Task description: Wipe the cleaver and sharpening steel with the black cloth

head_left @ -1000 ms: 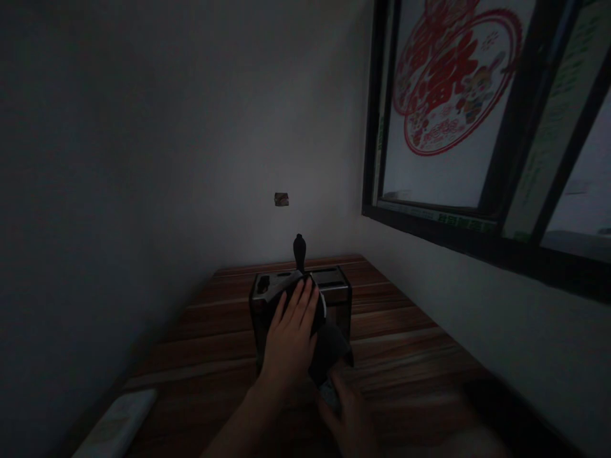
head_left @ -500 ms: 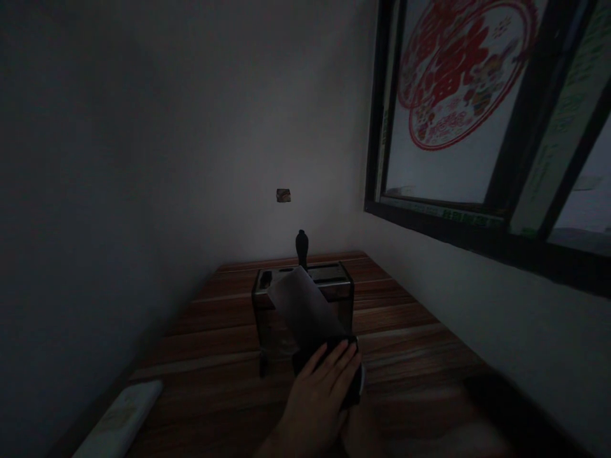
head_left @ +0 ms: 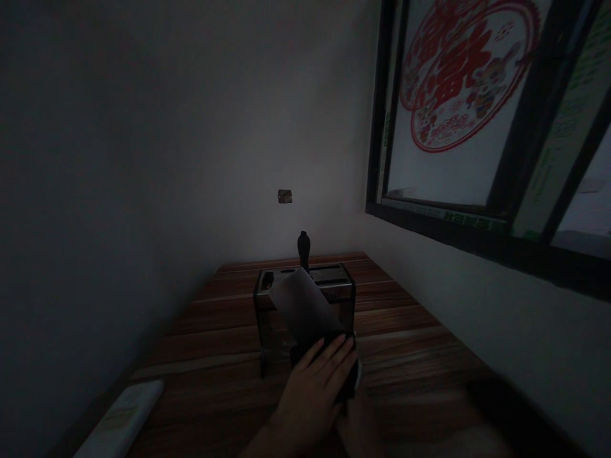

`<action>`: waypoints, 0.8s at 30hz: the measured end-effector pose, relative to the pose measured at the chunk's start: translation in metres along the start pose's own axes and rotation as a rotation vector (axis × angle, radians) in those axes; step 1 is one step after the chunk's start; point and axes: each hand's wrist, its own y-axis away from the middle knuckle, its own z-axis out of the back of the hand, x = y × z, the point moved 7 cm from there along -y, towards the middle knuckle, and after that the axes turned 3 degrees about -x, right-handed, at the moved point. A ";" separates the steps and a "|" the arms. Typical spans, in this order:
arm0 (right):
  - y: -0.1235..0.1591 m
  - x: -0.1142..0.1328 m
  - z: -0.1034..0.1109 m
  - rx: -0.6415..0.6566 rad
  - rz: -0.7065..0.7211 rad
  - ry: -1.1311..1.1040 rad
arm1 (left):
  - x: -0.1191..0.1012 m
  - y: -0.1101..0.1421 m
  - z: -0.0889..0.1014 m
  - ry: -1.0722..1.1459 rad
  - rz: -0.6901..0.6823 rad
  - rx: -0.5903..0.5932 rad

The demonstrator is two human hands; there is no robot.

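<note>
A broad-bladed cleaver (head_left: 305, 302) slants up and to the left in front of me, its blade tip overlapping the knife block. Across the lower part of the blade lies a black cloth (head_left: 300, 353), its fabric hard to make out in the dim light. My left hand (head_left: 317, 388) is closed over this cloth, fingers pressing it against the blade. Lower down and partly behind it, my right hand (head_left: 360, 423) is closed at the handle end; the handle itself is hidden. Just beyond stands the knife block (head_left: 331, 273), metal-topped with slots and one black-handled tool (head_left: 303, 248) standing in it.
The wooden table (head_left: 205, 343) runs to the back wall. A pale whetstone-like block (head_left: 124, 413) lies at the front left. At the right front edge is a dark, blurred object (head_left: 510, 407). A window (head_left: 443, 172) with red decorations is on the right.
My left hand and the cloth have shifted slightly down and left along the blade. The cleaver keeps nearly the same slant.
</note>
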 end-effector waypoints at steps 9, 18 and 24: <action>-0.007 0.026 0.021 0.087 -0.098 -0.079 | 0.065 -0.011 0.048 -0.110 0.239 -0.192; -0.005 0.024 0.018 0.120 -0.069 -0.015 | 0.087 -0.008 0.074 -0.188 0.360 -0.281; -0.006 0.027 0.021 0.136 -0.062 0.065 | 0.088 -0.011 0.076 -0.172 0.377 -0.275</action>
